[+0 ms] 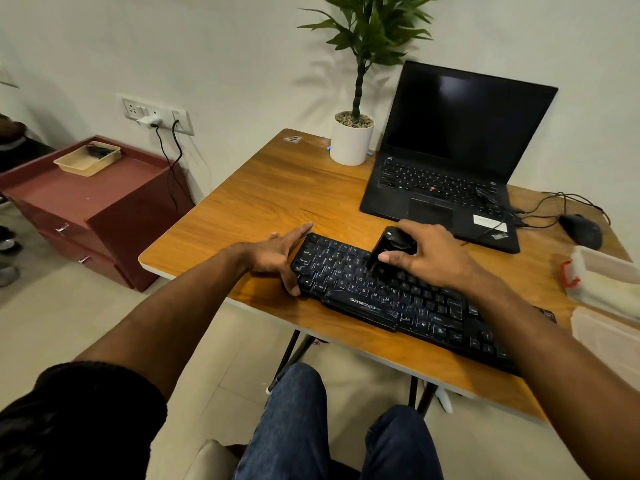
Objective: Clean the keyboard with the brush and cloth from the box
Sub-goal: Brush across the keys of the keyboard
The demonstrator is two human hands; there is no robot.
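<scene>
The keyboard [398,299] lies with its long axis slanting along the worktop's [270,188] near edge; the right hand [429,258] grips the black brush [391,251] upright over its middle keys — unbrushed rows run both ways — while the left hand [280,254], fingers straight, steadies its left end.

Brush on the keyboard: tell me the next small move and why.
Probably sweep the brush rightward along the key rows: the right hand grips it over the keyboard's left-centre keys, the left hand braces the left end, and the right half shows no brush contact.

keyboard [398,296] before laptop [446,174] (plant [353,133] left), on table [259,188]
</scene>
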